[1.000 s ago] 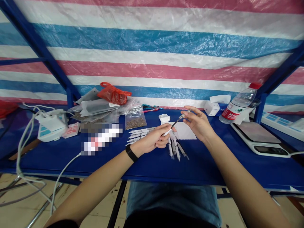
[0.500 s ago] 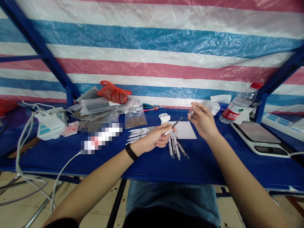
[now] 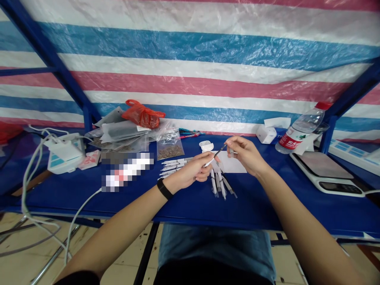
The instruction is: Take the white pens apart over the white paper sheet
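Observation:
My left hand [image 3: 192, 174] is closed around a pen with a white barrel and a slim dark front part [image 3: 219, 151] that points up to the right. My right hand [image 3: 247, 156] is closed in a pinch, its thumb and forefinger at the pen's dark tip. A small pale piece [image 3: 233, 151] shows among its fingers; I cannot make out its kind. Below the hands lie several loose white and grey pens or pen parts [image 3: 219, 182], partly on a white sheet of paper [image 3: 239, 166]. A row of white pens [image 3: 172, 166] is partly hidden by my left hand.
Behind the hands stands a small open white case [image 3: 206, 145]. Clear bags of brown bits [image 3: 170, 150] and a red plastic bag [image 3: 142, 114] lie back left. At right are a bottle [image 3: 303, 130], a white box [image 3: 265, 134] and a scale [image 3: 326, 170]. Power strips and cables lie left.
My right hand has moved left and slightly down, from apart to the tip of the pen. The left hand has stayed almost still with the pen.

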The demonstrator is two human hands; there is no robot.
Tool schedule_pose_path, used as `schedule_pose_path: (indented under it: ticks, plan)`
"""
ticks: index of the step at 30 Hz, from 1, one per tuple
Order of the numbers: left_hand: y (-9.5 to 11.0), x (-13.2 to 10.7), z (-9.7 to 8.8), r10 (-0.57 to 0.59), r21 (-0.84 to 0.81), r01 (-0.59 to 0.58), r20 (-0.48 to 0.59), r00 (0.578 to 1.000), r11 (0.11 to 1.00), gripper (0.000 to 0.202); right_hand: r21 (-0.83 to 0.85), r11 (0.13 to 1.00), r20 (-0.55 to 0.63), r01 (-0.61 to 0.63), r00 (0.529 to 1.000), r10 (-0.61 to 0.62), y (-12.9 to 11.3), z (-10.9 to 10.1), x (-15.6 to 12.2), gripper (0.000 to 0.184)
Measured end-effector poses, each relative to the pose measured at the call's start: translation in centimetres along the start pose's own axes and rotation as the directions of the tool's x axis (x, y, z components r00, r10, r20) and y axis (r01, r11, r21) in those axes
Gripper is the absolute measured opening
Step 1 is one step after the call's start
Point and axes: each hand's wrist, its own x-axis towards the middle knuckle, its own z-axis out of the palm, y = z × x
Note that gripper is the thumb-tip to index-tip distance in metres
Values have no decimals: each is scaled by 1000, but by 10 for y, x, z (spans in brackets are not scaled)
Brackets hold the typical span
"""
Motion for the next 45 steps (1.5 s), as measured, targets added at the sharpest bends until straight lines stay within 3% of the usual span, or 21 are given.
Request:
schedule_pose_path:
  ticks: [3,6,9,12,15,21,29,33,38,40,42,45]
  plan:
    - [-3,3,-4,124,101,-109,-149,981,989,23,-63,998,-122,18,992,-25,2,-10,4,51]
    - [-2,4,-9,253,187,-203,-297,921,961,25,-335,940,-73,-71,996,50,7,-19,6,46]
    - [1,4,-10,287,221,-220,-344,894,950,26,-596,785,35,-172,970,239,15,-20,6,36]
    - [1,3,-8,291,240,-218,-333,897,946,26,-682,703,31,-201,953,302,22,-17,7,31]
    - [0,4,-7,279,257,-200,-325,904,946,26,-647,734,11,-206,960,279,23,-18,8,33]
    - [-4,6,-9,250,284,-166,-292,923,944,25,-364,927,-24,-95,995,93,13,-18,8,47]
    - [-8,4,-2,185,341,-104,-215,959,934,22,-38,996,41,-84,996,85,18,19,-2,49]
    - [-9,3,0,136,373,-65,-169,976,926,21,-46,996,-18,-78,997,78,20,21,0,54]
    - [-10,2,-4,148,512,-41,-171,974,858,18,-219,975,-264,46,959,-105,8,-13,9,56]
    - [-10,1,-5,152,579,-23,-175,973,815,17,-283,958,-220,-37,975,-27,4,-26,11,55]
    - [-10,0,-4,155,614,-13,-179,971,789,17,-368,916,-90,-159,987,135,2,-31,9,52]
    - [-9,-1,-1,145,601,6,-202,969,799,18,-486,844,108,-228,942,317,2,-26,4,45]
